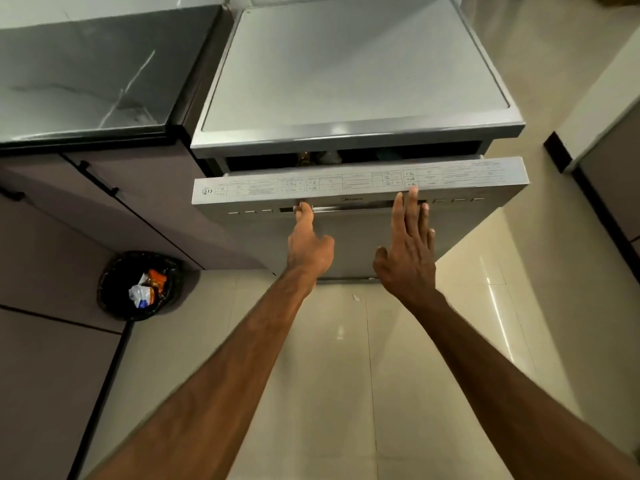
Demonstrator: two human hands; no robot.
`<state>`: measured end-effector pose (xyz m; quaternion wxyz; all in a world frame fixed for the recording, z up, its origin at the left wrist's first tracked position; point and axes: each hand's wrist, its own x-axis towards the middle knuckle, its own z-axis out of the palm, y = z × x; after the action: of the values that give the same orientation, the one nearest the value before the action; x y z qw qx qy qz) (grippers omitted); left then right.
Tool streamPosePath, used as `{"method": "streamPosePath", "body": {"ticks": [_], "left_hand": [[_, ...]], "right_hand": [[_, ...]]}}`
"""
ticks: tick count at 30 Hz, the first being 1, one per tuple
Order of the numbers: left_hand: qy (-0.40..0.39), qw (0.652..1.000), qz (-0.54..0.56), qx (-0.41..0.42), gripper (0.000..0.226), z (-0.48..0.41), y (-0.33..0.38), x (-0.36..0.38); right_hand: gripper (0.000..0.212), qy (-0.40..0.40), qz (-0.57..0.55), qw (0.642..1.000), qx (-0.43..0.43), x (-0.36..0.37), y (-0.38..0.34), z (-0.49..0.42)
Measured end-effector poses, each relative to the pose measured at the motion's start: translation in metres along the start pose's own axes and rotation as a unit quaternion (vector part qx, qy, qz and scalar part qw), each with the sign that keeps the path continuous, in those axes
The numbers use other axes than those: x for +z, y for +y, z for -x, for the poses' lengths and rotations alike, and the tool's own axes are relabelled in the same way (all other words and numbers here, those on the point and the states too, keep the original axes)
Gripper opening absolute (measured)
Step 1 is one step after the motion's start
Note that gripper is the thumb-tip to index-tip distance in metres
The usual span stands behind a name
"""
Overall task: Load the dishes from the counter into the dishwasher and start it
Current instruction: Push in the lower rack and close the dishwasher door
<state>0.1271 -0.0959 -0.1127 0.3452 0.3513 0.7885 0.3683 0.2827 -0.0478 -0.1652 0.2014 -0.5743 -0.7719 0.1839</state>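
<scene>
Pale tiled floor lies open below us and runs on past the right side of the silver dishwasher, while on the left the machine stands tight against the dark marble counter and its cabinets. Its door tips out at the top, leaving a dark slot with dim shapes inside. Our right hand is spread flat, its straight fingertips on the door's upper edge, and our left hand reaches the handle recess, though we cannot tell if it hooks in; a lined bin sits left.
</scene>
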Motion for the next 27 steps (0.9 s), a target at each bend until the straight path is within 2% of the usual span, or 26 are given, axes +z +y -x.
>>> {"method": "streamPosePath", "body": {"ticks": [3, 10, 21, 27], "left_hand": [[-0.01, 0.992, -0.105, 0.075, 0.1, -0.013, -0.009, 0.001], [-0.008, 0.961, -0.234, 0.145, 0.103, -0.055, -0.013, -0.002], [-0.03, 0.951, -0.271, 0.148, 0.108, -0.096, -0.002, -0.001], [-0.065, 0.933, -0.317, 0.16, 0.107, -0.108, -0.001, -0.01]], "right_hand": [[0.105, -0.005, 0.032, 0.999, -0.006, -0.001, 0.002, -0.011], [0.11, -0.026, 0.048, 0.998, -0.007, -0.005, -0.004, -0.055], [0.116, -0.037, 0.081, 0.996, 0.004, 0.002, -0.008, -0.091], [0.121, -0.043, 0.086, 0.995, 0.022, 0.008, -0.011, -0.098]]}}
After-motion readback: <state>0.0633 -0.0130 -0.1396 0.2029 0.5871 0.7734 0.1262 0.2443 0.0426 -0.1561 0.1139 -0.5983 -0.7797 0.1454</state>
